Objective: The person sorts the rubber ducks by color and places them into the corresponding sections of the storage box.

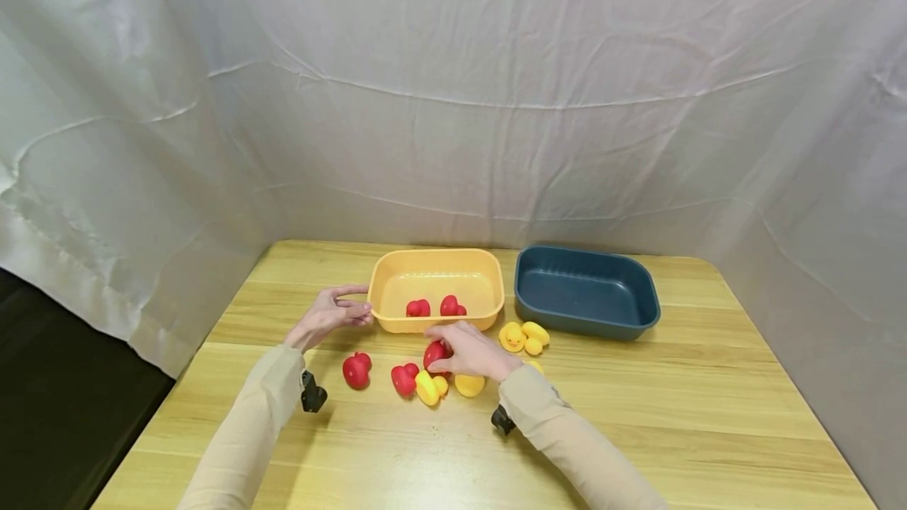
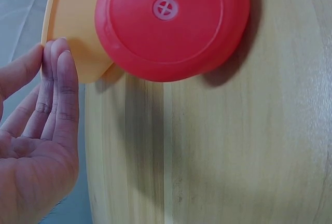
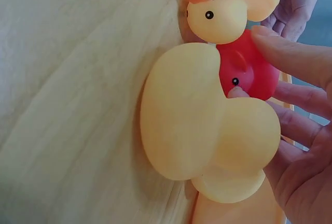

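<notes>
My left hand [image 1: 327, 315] is at the left end of the yellow plastic box [image 1: 404, 325], its mostly straight fingers touching the rim. Inside that box lie two red rubber ducks, one on the left [image 1: 418, 308] and another on the right [image 1: 450, 305]. In front of the box, my right hand [image 1: 473, 350] grips a red rubber duck [image 3: 249, 68] between thumb and fingers. Yellow rubber ducks partly cover it in the right wrist view. A red duck [image 2: 171, 22] looms large in the left wrist view, its round base facing the camera.
A dark blue box [image 1: 588, 323] stands right of the yellow one. Loose red ducks lie at left [image 1: 357, 371] and centre [image 1: 404, 380]. Yellow ducks sit beside them [image 1: 427, 388], under my right hand [image 1: 469, 386] and before the blue box [image 1: 513, 337]. Pale curtains surround the wooden table [image 1: 708, 384].
</notes>
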### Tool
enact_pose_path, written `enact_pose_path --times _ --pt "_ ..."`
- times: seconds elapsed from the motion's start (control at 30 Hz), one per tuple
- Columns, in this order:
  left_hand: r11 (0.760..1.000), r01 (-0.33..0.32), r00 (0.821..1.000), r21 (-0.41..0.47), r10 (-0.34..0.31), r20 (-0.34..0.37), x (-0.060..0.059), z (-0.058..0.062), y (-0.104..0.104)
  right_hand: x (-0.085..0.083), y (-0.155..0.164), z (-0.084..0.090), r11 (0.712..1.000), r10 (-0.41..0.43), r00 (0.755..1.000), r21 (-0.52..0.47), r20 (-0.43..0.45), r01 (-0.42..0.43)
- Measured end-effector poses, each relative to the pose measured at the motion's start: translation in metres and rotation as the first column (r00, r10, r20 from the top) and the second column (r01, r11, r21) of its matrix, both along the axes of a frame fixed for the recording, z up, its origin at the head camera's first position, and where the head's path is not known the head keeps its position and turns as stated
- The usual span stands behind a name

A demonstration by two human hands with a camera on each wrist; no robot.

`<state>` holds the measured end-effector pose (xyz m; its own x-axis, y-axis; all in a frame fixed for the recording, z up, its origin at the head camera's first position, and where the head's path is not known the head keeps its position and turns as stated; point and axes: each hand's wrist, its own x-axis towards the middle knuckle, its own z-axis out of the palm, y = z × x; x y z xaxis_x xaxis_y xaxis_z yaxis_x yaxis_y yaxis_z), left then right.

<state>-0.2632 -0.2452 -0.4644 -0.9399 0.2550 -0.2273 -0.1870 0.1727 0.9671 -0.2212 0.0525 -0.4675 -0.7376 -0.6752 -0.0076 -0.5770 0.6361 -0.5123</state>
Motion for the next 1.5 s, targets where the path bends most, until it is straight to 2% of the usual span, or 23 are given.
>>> enact_pose_path --times 0.3,0.43,0.53,0.7,0.87,1.23,1.5 --pt "1.0 0.002 1.0 0.006 -0.002 0.006 -0.001 0.0 0.0 -0.003 0.004 -0.002 0.993 0.023 1.0 -0.117 0.0 -0.023" --pt "1.0 0.002 1.0 0.005 -0.002 0.003 -0.001 -0.001 0.0 -0.003 0.005 -0.001 0.988 0.008 1.0 -0.152 0.001 -0.008" --pt "1.0 0.003 1.0 0.007 -0.003 0.003 -0.001 0.0 0.0 -0.003 0.005 0.001 0.981 -0.015 0.999 -0.194 0.041 0.023" --pt "1.0 0.003 1.0 0.009 -0.003 0.002 -0.001 0.001 0.0 -0.004 0.004 0.003 0.954 -0.031 0.992 -0.294 0.12 0.065" --pt "1.0 0.002 1.0 0.003 -0.002 0.003 -0.001 0.001 0.0 -0.006 0.002 0.005 0.925 -0.023 0.992 -0.373 0.123 0.068" --pt "1.0 -0.002 1.0 -0.002 0.002 0.007 0.0 0.001 0.001 -0.014 -0.002 0.015 0.883 -0.031 0.985 -0.457 0.167 0.105" --pt "1.0 0.006 1.0 -0.005 -0.006 0.003 0.0 0.002 0.001 -0.023 -0.003 0.02 0.841 -0.037 0.967 -0.515 0.253 0.167"
